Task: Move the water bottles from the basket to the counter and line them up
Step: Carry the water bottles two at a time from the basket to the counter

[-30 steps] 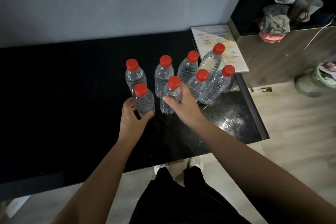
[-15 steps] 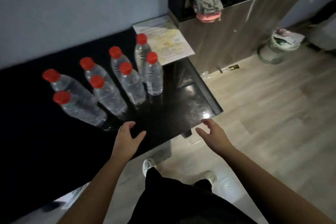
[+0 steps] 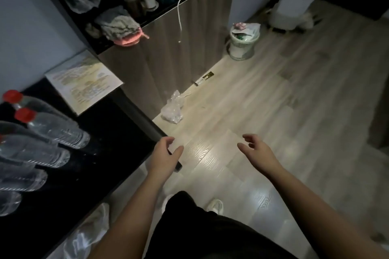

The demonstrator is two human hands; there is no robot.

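- Standing at the far left of the frame, the water bottles (image 3: 56, 130) crowd the black counter (image 3: 109, 132), with their red caps aimed at the upper left and their bases toward our hands.
- We hold our left hand (image 3: 166, 153) at lower centre by the counter's corner. It is the nearer hand to the bottles, its fingers loosely curled and gripping nothing.
- Our right hand (image 3: 257, 149) hangs further right over the wooden floor (image 3: 294, 90), fingers spread, empty, and well apart from the left.
- We see no basket, so we cannot tell where the next bottle lies.
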